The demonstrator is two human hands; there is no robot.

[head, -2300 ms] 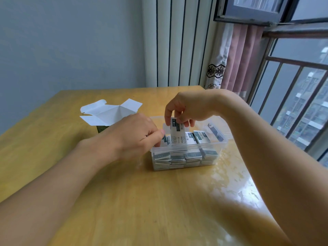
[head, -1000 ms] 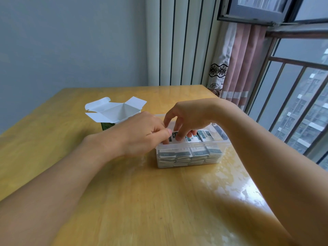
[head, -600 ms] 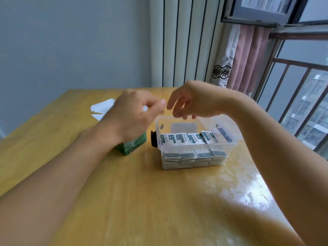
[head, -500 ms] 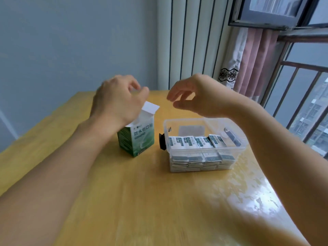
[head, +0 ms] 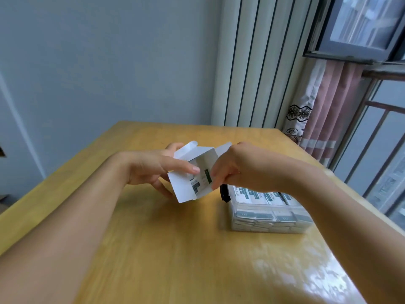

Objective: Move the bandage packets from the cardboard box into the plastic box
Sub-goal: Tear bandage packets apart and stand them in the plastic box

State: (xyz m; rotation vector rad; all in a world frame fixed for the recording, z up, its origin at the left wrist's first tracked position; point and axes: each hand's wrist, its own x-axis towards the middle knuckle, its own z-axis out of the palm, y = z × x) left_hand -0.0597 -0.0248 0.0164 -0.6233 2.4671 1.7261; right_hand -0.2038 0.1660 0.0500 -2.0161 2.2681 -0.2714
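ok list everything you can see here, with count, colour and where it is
cardboard box: one, white inside, tilted, held above the table left of the plastic box
bandage packets: many, white and dark green, stacked in the plastic box; more inside the cardboard box
plastic box: one, clear, table right
table: one, yellow wood
curtain: one, pink, by the window
left hand: holds the cardboard box
right hand: fingers pinch a packet at the box mouth

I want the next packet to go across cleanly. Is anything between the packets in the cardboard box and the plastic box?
Nothing visible. The left hand holds the cardboard box tilted, the right hand pinches packets at its mouth, and the plastic box sits open just to the right.
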